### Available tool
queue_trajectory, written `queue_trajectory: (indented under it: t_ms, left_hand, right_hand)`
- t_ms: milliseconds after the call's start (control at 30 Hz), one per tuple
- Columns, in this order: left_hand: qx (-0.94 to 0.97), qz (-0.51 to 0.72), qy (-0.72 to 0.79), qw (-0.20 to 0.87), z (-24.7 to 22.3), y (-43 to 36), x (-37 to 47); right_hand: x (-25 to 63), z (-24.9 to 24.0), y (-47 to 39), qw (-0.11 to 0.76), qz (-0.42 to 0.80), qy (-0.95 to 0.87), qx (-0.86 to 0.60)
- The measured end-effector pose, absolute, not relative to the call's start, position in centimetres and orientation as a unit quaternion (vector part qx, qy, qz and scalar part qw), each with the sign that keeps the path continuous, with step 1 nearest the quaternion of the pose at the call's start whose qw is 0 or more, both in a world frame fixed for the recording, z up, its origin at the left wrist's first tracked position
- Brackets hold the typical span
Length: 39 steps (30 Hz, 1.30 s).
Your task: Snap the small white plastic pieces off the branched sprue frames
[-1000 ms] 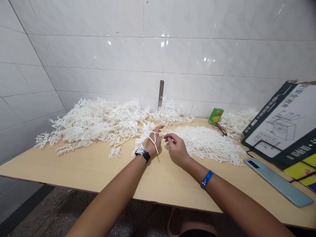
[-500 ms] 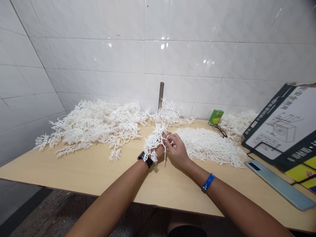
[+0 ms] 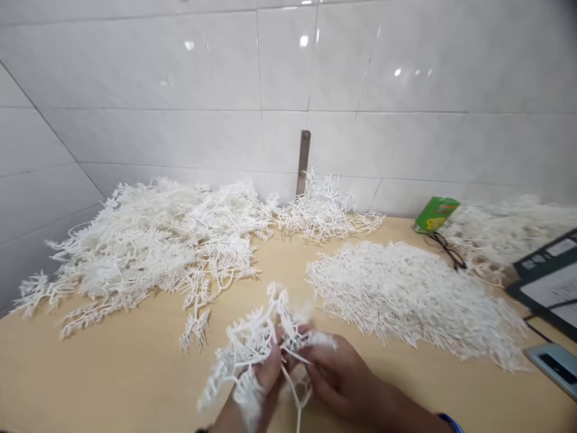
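Note:
A bunch of white branching plastic sprigs (image 3: 247, 343) is held over the table in front of me. My left hand (image 3: 269, 370) is closed round its stems, partly covered by the sprigs. Against it, my right hand (image 3: 338, 373) has its fingers pinched on the stems of the same bunch. A bare forked stem hangs down between the hands. Motion smears the outer tips, and the exact finger contact is partly hidden.
A large tangled heap of white sprigs (image 3: 153, 246) lies at left, a smaller heap (image 3: 324, 210) at the back, and a flatter pile (image 3: 410, 294) at right. Beyond are a green box (image 3: 436, 214), black glasses (image 3: 445, 248), a phone (image 3: 554, 364) and a printed carton (image 3: 550, 282).
The view has moved closer and lower over the table. Both hands now appear nearer the bottom of the picture, still on the white sprigs, which spread wider around the left hand.

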<state>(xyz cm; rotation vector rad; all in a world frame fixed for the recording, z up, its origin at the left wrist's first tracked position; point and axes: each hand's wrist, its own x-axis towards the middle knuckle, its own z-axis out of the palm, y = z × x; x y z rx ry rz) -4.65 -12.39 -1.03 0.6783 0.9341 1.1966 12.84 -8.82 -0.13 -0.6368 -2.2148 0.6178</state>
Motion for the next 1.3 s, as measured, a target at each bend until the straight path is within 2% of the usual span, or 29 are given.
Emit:
queue_trajectory:
  t_ms: [133, 300, 433, 567, 767, 933, 1033, 1133, 1200, 1300]
  left_hand:
    - [0.208, 0.532, 0.43, 0.699, -1.6, -12.1, -4.0]
    - [0.251, 0.58, 0.43, 0.644, -0.6, -11.5, -4.2]
    - [0.231, 0.65, 0.418, 0.592, 0.1, -12.9, -5.0]
    - [0.277, 0.638, 0.415, 0.587, 0.7, -15.8, -6.0]
    - [0.429, 0.566, 0.507, 0.488, 0.8, -20.2, -6.2]
    - [0.449, 0.572, 0.6, 0.332, -0.6, -20.2, -6.5]
    - [0.438, 0.587, 0.617, 0.288, -1.3, -19.3, -6.9]
    - [0.407, 0.608, 0.625, 0.272, -1.4, -18.9, -6.9]
    - [0.397, 0.616, 0.613, 0.294, -1.2, -18.8, -6.9]
    - [0.394, 0.601, 0.575, 0.391, -0.9, -18.7, -7.2]
  right_hand:
    - [12.8, -1.0, -7.7, 0.353, 0.227, -0.856, -0.301]
    - [12.3, -1.1, -6.6, 0.415, 0.191, -0.814, -0.36]
    - [11.8, -0.5, -7.3, 0.404, 0.193, -0.811, -0.378]
    - [11.0, -1.1, -8.3, 0.384, 0.177, -0.827, -0.371]
    - [10.2, -1.8, -8.9, 0.38, 0.183, -0.822, -0.383]
    - [9.6, -1.1, -9.5, 0.391, 0.202, -0.825, -0.354]
    - [9.3, -0.8, -9.8, 0.383, 0.291, -0.827, -0.291]
    - [9.2, -0.9, -9.8, 0.343, 0.468, -0.769, -0.27]
    - [9.3, -0.9, -9.6, 0.324, 0.578, -0.692, -0.287]
    - [9.5, -0.5, -9.6, 0.335, 0.688, -0.578, -0.282]
